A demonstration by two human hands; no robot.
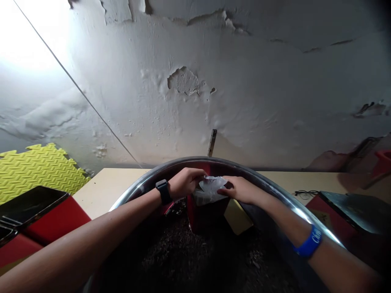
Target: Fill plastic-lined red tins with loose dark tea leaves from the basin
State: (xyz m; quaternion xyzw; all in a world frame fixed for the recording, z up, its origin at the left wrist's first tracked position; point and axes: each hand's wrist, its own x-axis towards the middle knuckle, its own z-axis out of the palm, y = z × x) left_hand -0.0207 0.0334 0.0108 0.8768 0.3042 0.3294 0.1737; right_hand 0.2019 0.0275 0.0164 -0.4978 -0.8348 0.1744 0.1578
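My left hand [187, 183], below a dark wristwatch, pinches the left edge of a crumpled translucent plastic bag [212, 188]. The opposite edge of the bag is between the fingers of my right hand [240, 189]. Beneath the bag stands a red box [192, 215], and the bag's lower part seems to sit in its top. A gold-coloured rectangular piece [238, 217] leans beside the box on the right. All of these are inside a large shiny metal basin [140, 179] with dark, dry, leaf-like bits [174, 252] over its bottom.
The basin rests on a pale wooden table [119, 179] against a peeling wall [244, 81]. Red boxes with black tops [67, 213] stand at the left, another red box [330, 211] at the right. A yellow foam mat [39, 171] lies at the far left.
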